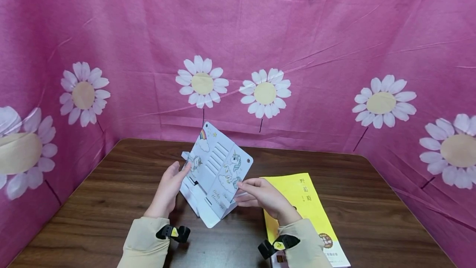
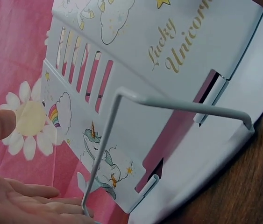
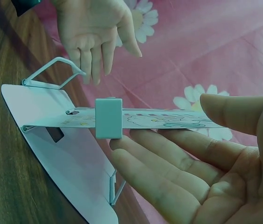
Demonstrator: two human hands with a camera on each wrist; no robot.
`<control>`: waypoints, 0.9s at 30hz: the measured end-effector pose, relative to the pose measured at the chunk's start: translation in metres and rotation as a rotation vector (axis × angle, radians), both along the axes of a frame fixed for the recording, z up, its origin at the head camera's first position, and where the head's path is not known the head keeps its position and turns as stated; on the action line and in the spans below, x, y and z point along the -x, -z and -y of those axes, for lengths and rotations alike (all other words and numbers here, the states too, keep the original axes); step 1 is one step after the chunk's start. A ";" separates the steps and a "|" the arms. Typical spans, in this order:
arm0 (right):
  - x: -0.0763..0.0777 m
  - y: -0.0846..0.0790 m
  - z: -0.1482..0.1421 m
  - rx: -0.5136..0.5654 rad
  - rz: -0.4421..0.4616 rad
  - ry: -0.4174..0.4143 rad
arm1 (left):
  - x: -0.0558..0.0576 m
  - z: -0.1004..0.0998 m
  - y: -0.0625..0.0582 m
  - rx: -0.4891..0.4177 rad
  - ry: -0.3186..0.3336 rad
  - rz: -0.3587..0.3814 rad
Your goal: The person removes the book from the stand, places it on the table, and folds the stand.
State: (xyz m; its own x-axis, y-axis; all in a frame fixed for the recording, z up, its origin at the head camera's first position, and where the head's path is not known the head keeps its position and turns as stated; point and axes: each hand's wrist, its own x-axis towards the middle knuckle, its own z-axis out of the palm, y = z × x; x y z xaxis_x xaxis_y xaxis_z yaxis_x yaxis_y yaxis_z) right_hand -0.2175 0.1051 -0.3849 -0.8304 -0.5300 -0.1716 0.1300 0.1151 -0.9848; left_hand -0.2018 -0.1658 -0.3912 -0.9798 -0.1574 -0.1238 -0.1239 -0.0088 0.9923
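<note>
A white metal book stand [image 1: 213,164] printed with unicorns, clouds and a rainbow stands tilted on the table, its slotted back panel raised from a flat base. My right hand [image 1: 262,197] pinches the panel's right edge, the thumb in front and the fingers [image 3: 164,172] behind. Beside the stand's left edge is my left hand [image 1: 169,189], fingers extended. In the left wrist view, its fingertips [image 2: 70,205] meet the end of a bent wire page holder [image 2: 108,135]. Seen from the right wrist, the left palm [image 3: 91,28] faces the stand.
A yellow book [image 1: 297,193] lies on the brown wooden table [image 1: 372,218], partly beneath my right forearm. Behind the table hangs a pink cloth [image 1: 238,20] with large white daisies. Each wrist wears a black camera strap [image 1: 172,233].
</note>
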 end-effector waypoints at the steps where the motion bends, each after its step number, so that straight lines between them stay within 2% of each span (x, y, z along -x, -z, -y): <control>1: 0.000 0.000 0.000 -0.002 -0.001 0.000 | 0.000 0.000 0.000 -0.001 -0.001 0.001; 16: 0.000 -0.001 -0.002 0.005 -0.003 0.002 | -0.008 -0.014 -0.008 0.025 -0.065 0.088; 27: 0.001 -0.002 -0.003 0.036 0.003 0.002 | -0.012 -0.025 -0.016 0.092 -0.001 0.125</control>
State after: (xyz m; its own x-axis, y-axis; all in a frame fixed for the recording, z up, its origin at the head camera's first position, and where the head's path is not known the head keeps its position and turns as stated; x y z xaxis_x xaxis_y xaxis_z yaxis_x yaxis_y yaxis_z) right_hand -0.2189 0.1082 -0.3833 -0.8309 -0.5345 -0.1548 0.1332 0.0790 -0.9879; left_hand -0.1902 -0.1412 -0.3757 -0.9575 -0.1743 -0.2297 -0.2464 0.0809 0.9658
